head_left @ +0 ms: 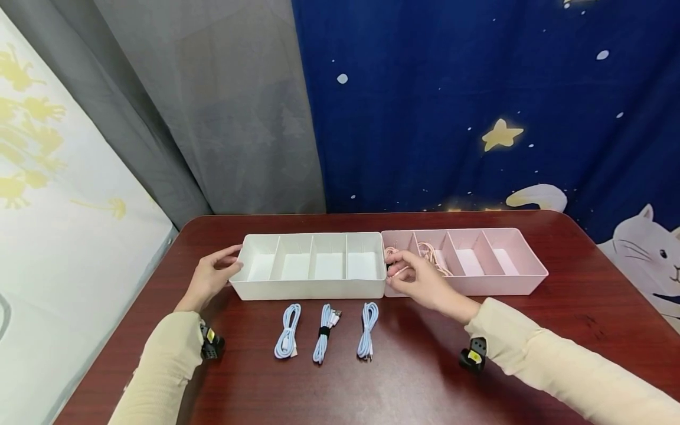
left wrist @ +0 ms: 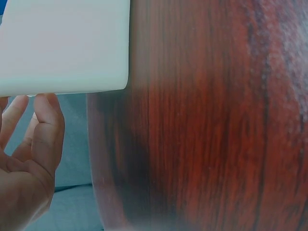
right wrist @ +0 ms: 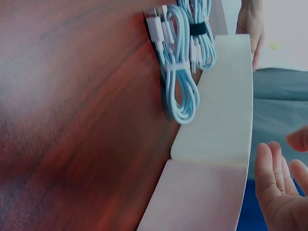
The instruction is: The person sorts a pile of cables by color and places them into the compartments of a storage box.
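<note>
A long white divided box (head_left: 308, 290) stands on the table, its compartments bare. My left hand (head_left: 209, 277) rests its fingertips against the left end of this box. In the left wrist view, the fingertips meet the box's end wall (left wrist: 62, 48). At the opposite end, my right hand (head_left: 425, 283) is held over the leftmost part of the pink divided box (head_left: 499, 287), close to the white box's right wall. Its fingers are loosely bent and spread, with nothing seen between them in the right wrist view. Pink cables (head_left: 429, 252) lie in the pink box, partly hidden by that hand.
In front of the white box lie three bundled light-blue cables: a left one (head_left: 287, 333), a middle one (head_left: 321, 336) with a black strap, and a right one (head_left: 367, 330). The two boxes stand end to end on the dark red wooden table (head_left: 255, 389). Curtains hang behind.
</note>
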Demonstrator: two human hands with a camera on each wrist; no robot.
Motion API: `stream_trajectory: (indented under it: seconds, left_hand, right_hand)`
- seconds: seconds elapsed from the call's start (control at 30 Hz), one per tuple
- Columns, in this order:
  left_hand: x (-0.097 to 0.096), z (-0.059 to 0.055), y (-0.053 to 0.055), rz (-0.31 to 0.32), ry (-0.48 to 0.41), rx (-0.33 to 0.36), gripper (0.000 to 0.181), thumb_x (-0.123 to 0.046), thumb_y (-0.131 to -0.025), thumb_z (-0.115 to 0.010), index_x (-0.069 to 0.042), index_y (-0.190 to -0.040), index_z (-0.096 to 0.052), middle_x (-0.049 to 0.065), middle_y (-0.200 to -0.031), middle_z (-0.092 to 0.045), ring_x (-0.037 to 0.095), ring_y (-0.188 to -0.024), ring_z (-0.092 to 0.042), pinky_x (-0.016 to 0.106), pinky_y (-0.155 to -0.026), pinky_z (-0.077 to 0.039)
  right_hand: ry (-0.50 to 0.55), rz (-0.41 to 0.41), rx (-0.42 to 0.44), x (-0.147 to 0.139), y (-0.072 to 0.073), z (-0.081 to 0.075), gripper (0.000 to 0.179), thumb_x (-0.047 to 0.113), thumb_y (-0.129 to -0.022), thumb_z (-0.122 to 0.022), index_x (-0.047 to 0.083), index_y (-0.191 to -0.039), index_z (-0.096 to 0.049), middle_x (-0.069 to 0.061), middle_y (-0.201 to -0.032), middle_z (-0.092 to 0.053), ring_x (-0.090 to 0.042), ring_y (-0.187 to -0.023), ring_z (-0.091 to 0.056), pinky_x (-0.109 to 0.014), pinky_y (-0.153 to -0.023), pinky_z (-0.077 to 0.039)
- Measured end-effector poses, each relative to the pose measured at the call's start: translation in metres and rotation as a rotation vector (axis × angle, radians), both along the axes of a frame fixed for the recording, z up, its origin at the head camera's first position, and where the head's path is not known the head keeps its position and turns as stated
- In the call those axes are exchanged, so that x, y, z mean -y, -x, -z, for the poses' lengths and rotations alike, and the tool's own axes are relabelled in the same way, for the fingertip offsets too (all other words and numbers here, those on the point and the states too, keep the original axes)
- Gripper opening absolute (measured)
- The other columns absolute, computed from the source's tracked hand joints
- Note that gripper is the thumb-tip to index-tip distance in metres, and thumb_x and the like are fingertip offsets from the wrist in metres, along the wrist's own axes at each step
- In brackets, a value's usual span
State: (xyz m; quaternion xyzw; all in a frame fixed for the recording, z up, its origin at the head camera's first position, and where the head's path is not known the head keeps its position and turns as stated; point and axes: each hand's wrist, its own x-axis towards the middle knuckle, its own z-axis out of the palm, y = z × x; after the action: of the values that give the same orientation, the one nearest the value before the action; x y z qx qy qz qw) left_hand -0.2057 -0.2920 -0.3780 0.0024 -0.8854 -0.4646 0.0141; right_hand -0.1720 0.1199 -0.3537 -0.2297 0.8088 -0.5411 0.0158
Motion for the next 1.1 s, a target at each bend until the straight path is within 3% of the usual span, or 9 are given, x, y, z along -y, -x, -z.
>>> stream_trajectory:
  seconds: [0.13,0.33,0.57,1.1]
  left_hand:
    - [0.000,0.000,0.000,0.001,0.002,0.002,0.046,-0.023,-0.088,-0.054,-0.012,-0.132,-0.044,0.019,-0.111,-0.051,0.027,-0.093,-0.050,0.037,-0.068,-0.050]
    - [0.000,0.001,0.001,0.001,-0.002,0.005,0.046,-0.024,-0.088,-0.054,-0.013,-0.132,-0.044,0.018,-0.112,-0.051,0.026,-0.093,-0.050,0.036,-0.068,-0.049]
    - [0.001,0.001,0.001,-0.002,-0.007,0.006,0.046,-0.024,-0.088,-0.055,-0.013,-0.132,-0.044,0.018,-0.113,-0.050,0.024,-0.092,-0.050,0.036,-0.067,-0.049]
    - [0.000,0.000,0.001,-0.008,-0.015,0.020,0.046,-0.023,-0.088,-0.054,-0.013,-0.132,-0.044,0.018,-0.114,-0.050,0.025,-0.093,-0.050,0.036,-0.068,-0.049]
  right_hand:
    - [0.003,-0.047,0.022,0.001,-0.005,0.002,0.031,-0.006,-0.078,-0.060,-0.009,-0.107,-0.050,-0.017,-0.087,-0.057,-0.022,-0.072,-0.060,-0.026,-0.062,-0.049]
    - [0.009,-0.100,0.066,0.004,-0.013,0.007,0.032,-0.007,-0.078,-0.059,-0.013,-0.107,-0.048,-0.020,-0.088,-0.055,-0.020,-0.073,-0.058,-0.027,-0.063,-0.050]
    - [0.007,-0.137,0.062,0.006,-0.019,0.022,0.030,-0.009,-0.077,-0.059,-0.014,-0.104,-0.049,-0.024,-0.088,-0.055,-0.021,-0.073,-0.059,-0.027,-0.063,-0.050]
    - [-0.031,-0.157,0.057,0.010,-0.026,0.042,0.031,-0.007,-0.076,-0.062,-0.014,-0.104,-0.051,-0.022,-0.088,-0.057,-0.019,-0.075,-0.060,-0.026,-0.068,-0.048]
